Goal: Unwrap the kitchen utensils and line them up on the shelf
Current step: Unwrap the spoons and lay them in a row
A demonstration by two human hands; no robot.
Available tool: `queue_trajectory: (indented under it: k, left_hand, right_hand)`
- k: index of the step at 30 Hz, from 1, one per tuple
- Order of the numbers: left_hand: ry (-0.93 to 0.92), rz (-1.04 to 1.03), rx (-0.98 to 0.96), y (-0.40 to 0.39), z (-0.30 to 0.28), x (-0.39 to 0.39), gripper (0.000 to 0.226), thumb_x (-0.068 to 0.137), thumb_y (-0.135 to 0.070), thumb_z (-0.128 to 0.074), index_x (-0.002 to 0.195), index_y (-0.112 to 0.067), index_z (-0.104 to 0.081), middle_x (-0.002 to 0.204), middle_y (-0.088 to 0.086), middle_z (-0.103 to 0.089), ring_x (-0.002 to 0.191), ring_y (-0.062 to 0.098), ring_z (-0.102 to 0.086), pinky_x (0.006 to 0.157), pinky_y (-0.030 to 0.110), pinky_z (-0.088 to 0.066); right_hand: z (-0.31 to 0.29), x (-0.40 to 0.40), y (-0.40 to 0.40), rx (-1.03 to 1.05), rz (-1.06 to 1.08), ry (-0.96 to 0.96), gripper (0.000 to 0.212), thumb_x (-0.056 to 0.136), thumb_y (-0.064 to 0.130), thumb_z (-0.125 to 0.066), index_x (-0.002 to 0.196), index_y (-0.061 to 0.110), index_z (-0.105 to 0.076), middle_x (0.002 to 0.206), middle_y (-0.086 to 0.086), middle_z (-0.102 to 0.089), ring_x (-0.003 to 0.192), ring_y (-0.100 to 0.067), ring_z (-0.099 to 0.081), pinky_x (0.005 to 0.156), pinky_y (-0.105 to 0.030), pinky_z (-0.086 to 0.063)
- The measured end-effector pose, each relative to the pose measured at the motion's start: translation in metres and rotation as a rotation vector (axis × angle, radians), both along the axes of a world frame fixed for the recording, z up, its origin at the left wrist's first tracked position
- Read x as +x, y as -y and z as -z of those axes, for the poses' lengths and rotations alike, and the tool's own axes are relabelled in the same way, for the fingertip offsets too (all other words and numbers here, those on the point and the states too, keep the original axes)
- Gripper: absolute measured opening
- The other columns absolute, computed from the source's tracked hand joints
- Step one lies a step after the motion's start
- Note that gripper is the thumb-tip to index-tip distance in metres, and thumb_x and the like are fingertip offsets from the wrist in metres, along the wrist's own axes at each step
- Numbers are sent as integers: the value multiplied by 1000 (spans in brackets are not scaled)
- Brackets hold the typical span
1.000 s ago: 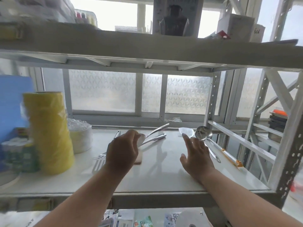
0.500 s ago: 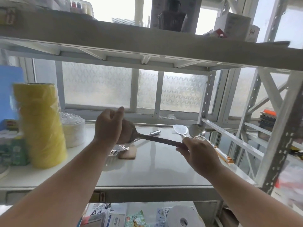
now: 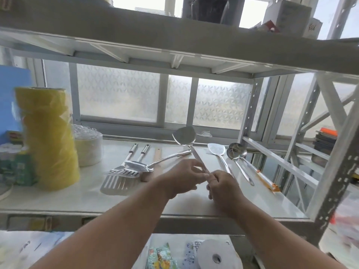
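Observation:
A steel spatula (image 3: 184, 137) stands tilted above the white shelf (image 3: 136, 197), head up and away from me. My right hand (image 3: 223, 186) grips the lower end of its handle, and my left hand (image 3: 182, 177) pinches the handle just above it. On the shelf to the right lie a white turner (image 3: 216, 149), a steel ladle (image 3: 237, 152) and an orange-tipped utensil (image 3: 267, 180) side by side. To the left lies a heap of slotted turners (image 3: 120, 178) and a spoon (image 3: 139, 166) crossing each other.
A tall yellow plastic-wrapped roll (image 3: 48, 136) and a stack of white plates (image 3: 88, 148) stand at the shelf's left. An upper shelf (image 3: 174, 39) hangs close overhead. A perforated upright post (image 3: 336, 171) bounds the right. Packets and a paper roll (image 3: 215, 257) lie below.
The spatula went from lying across between my hands to standing head-up. My left hand left its head and slid down to the handle beside my right hand.

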State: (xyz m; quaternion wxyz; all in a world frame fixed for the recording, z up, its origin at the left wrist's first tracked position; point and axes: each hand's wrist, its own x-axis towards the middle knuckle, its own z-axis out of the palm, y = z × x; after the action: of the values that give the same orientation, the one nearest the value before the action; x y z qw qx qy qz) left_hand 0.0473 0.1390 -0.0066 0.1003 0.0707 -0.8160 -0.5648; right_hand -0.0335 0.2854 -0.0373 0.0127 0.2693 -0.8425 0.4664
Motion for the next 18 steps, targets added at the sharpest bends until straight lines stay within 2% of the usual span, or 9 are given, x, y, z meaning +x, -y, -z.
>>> queue_trajectory:
  k: [2, 4, 5, 7, 9, 12, 15, 16, 18]
  left_hand:
    - [-19, -12, -48, -10, 11, -7, 15, 92, -26, -72, 96, -39, -79, 117, 7, -76, 94, 22, -69, 93, 52, -60]
    - [1, -29, -19, -11, 17, -16, 31, 92, -25, -69, 83, -54, -77, 121, 3, -76, 107, 24, -73, 97, 49, -59]
    - [5, -20, 48, -10, 20, -21, 32, 93, -20, -68, 89, -50, -79, 122, 3, -76, 110, 23, -72, 96, 44, -59]
    - [23, 17, 179, -4, 27, -32, 35, 87, -8, -67, 111, -28, -81, 125, 7, -76, 108, 18, -70, 92, 34, -56]
    - [29, 17, 160, 4, 33, -43, 52, 77, -3, -62, 125, -16, -76, 129, 8, -75, 114, 14, -70, 89, 29, -55]
    - [35, -24, -42, 9, 37, -53, 51, 84, 5, -55, 126, -14, -75, 123, 7, -77, 123, 17, -69, 98, 30, -57]
    - [16, -16, -353, 11, 36, -59, 40, 82, -13, -55, 109, -29, -79, 108, -3, -80, 110, 17, -73, 102, 42, -57]
    - [35, -20, -464, 12, 34, -59, 41, 85, -14, -55, 110, -35, -79, 111, -6, -79, 109, 15, -72, 102, 40, -57]
    - [46, -74, -709, 17, 29, -58, 47, 93, -12, -53, 125, -38, -74, 128, -8, -73, 118, 13, -67, 106, 32, -52]
  right_hand:
    - [0, -2, 2, 64, 88, -35, 22, 100, 24, -51, 84, 16, -65, 78, -3, -69, 75, -23, -65, 64, -35, -47]
    - [-1, -6, 1, 111, 130, -84, 20, 99, 27, -53, 87, 18, -66, 81, 1, -68, 82, -23, -62, 70, -34, -45]
    - [-1, -9, 1, 130, 136, -110, 19, 96, 30, -55, 87, 19, -66, 79, 3, -68, 82, -23, -62, 71, -35, -45]
    - [-3, -11, 1, 165, 133, -153, 17, 87, 34, -58, 82, 20, -66, 75, 4, -65, 77, -21, -60, 68, -34, -44]
    - [-4, -14, 3, 191, 131, -176, 17, 76, 35, -53, 73, 19, -58, 74, 2, -61, 75, -22, -54, 65, -32, -39]
    - [-5, -17, 10, 239, 123, -172, 9, 74, 28, -51, 72, 20, -53, 78, -3, -54, 81, -28, -53, 68, -28, -32]
    - [-4, -19, 19, 264, 153, -133, 6, 85, 20, -58, 86, 15, -62, 93, -7, -55, 99, -29, -59, 72, -26, -29]
    - [-3, -20, 21, 272, 164, -116, 12, 88, 19, -57, 94, 12, -65, 100, -8, -56, 104, -28, -58, 73, -26, -28]
    - [0, -22, 24, 278, 162, -111, 21, 89, 18, -56, 104, 7, -65, 108, -10, -56, 109, -29, -56, 76, -26, -28]
